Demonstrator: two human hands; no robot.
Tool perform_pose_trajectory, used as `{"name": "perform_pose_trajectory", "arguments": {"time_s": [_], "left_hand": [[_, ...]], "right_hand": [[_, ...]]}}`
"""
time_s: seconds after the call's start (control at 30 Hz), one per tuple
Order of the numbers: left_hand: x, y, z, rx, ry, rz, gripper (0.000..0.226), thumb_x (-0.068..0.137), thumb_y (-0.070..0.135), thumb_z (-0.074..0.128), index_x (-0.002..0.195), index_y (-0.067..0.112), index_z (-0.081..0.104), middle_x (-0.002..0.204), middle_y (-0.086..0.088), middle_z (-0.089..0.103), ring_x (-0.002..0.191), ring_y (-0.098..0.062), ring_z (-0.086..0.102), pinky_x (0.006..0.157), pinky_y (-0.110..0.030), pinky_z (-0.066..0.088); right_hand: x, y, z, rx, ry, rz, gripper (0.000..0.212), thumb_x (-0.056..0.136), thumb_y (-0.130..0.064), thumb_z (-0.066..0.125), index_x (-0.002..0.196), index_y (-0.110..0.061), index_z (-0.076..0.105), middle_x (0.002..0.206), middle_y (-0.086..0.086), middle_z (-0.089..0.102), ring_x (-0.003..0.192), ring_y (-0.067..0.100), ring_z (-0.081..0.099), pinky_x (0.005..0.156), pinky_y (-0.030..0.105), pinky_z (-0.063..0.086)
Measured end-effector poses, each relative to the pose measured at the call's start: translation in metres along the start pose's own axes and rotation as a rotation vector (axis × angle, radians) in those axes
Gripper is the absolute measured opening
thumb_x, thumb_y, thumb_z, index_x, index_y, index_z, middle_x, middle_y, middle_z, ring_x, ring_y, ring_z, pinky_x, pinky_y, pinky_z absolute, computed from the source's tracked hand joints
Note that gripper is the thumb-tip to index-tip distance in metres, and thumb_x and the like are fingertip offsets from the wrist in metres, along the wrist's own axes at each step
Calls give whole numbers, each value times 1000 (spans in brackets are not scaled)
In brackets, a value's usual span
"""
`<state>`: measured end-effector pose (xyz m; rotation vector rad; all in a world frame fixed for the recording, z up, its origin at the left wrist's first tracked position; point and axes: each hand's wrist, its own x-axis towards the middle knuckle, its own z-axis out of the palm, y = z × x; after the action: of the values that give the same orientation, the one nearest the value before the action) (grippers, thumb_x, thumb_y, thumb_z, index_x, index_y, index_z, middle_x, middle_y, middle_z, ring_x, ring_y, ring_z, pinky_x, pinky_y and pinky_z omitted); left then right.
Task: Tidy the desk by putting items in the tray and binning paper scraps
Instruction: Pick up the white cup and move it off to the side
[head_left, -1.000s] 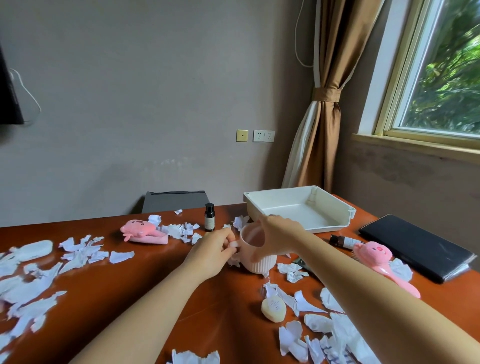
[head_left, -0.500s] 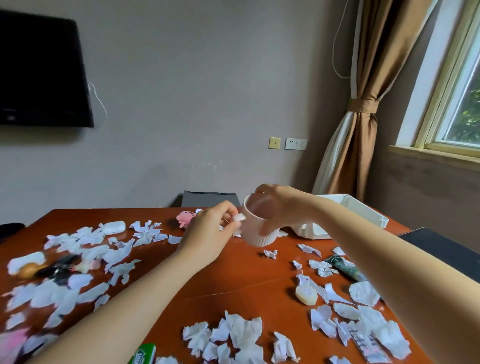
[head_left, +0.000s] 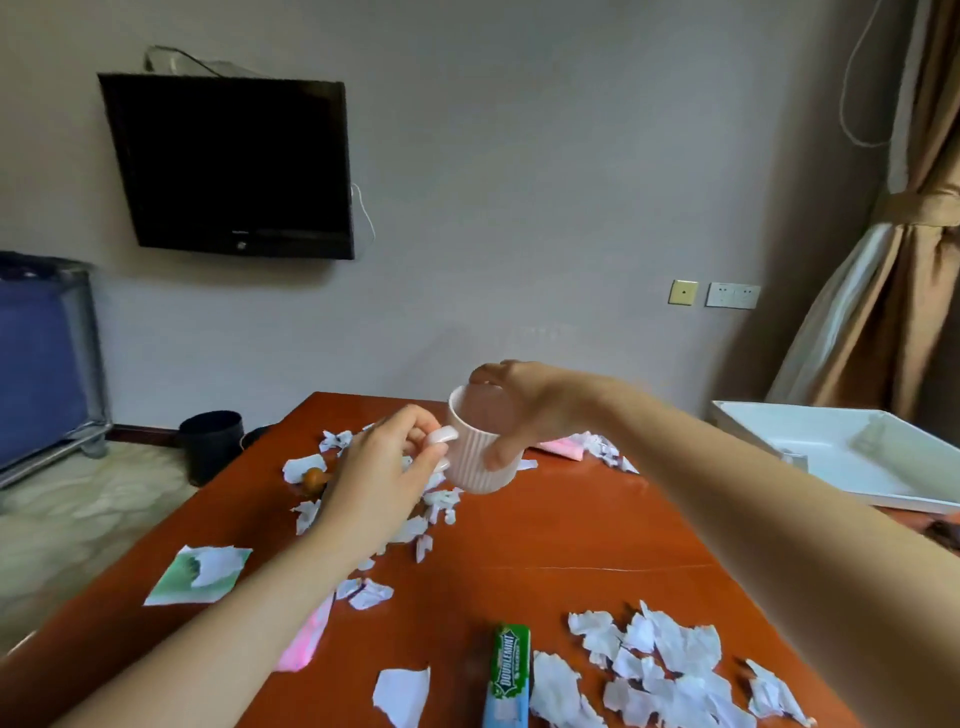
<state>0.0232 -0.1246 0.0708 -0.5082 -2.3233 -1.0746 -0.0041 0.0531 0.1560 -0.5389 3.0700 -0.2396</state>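
Head view:
Mug (head_left: 480, 457): upright, lifted off the desk (head_left: 545, 540).
Left hand (head_left: 384, 467): pinches the mug's handle.
Right hand (head_left: 519, 410): grips the mug's body.
Tray (head_left: 831, 447): right of mug.
Paper scraps (head_left: 665, 654): below mug, scattered.
Bin (head_left: 211, 444): left of mug, on the floor.

Ribbed pale-pink mug (head_left: 480, 460), white tray (head_left: 852, 452), green gum pack (head_left: 511, 660)

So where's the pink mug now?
Head view, centre: the pink mug is held above the desk, left hand pinching its handle, right hand gripping its body, the white tray off to the right.
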Motion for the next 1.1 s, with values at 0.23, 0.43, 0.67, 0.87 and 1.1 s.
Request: {"name": "perform_pose_trajectory", "arguments": {"time_s": [0.23, 0.43, 0.67, 0.87, 1.1], "left_hand": [[-12, -73, -40, 58, 154, -90, 6, 89, 20, 61, 94, 18, 62, 86, 4, 64, 81, -15, 62, 67, -33, 56], [-16, -131, -60, -42, 239, -197, 3, 89, 18, 59, 89, 20, 61, 83, 10, 62, 81, -13, 62, 72, -37, 55], [-21, -177, -79, -27, 344, -278, 5, 91, 16, 58, 87, 19, 61, 78, 9, 64, 79, -20, 64, 74, -41, 54], [-17, -195, -78, 7, 424, -328, 6, 90, 13, 59, 85, 17, 61, 70, 14, 59, 74, -22, 61, 78, -39, 47], [-9, -207, -76, 14, 435, -383, 6, 90, 14, 58, 87, 12, 62, 69, 10, 59, 74, -17, 60, 80, -37, 45]], "right_hand": [[74, -68, 31, 72, -91, -107, 90, 68, -26, 81, 142, -19, 30, 137, 3, 45, 106, 18, 46, 84, 31, 47], [129, -115, 60, 46, -131, -201, 90, 69, -22, 81, 142, -17, 29, 140, 5, 43, 125, 23, 44, 99, 36, 44], [184, -160, 87, -2, -189, -262, 90, 70, -22, 81, 143, -17, 28, 139, 6, 43, 123, 25, 45, 91, 32, 43], [210, -177, 103, -71, -229, -265, 93, 70, -24, 79, 145, -17, 24, 141, 5, 42, 122, 26, 47, 93, 37, 47], [229, -183, 102, -162, -244, -286, 93, 72, -25, 78, 147, -18, 23, 143, 5, 40, 124, 25, 46, 91, 35, 46]]}}
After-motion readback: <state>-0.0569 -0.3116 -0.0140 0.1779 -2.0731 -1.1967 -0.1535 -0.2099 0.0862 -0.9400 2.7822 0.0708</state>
